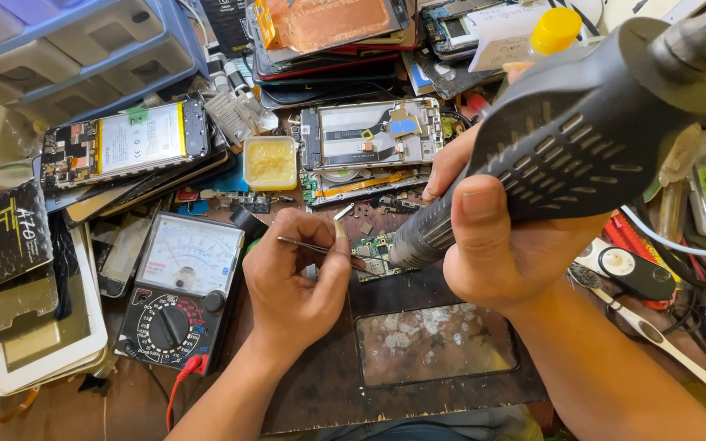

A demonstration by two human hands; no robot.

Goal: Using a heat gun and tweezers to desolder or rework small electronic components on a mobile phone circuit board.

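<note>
The left hand [296, 282] pinches tweezers [312, 245] over a small circuit board [377, 253] on the dark mat [320, 384]; the right hand [492, 253] grips a hot-air gun [565, 139], nozzle at the board. Opened phones [369, 135], a flux tub [270, 162] and a multimeter [181, 294] crowd close; the gun hides the far right bench

Bright, even light; blurred near edges.

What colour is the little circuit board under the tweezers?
Green. The circuit board shows best in the head view, between the left hand and right hand.
</note>
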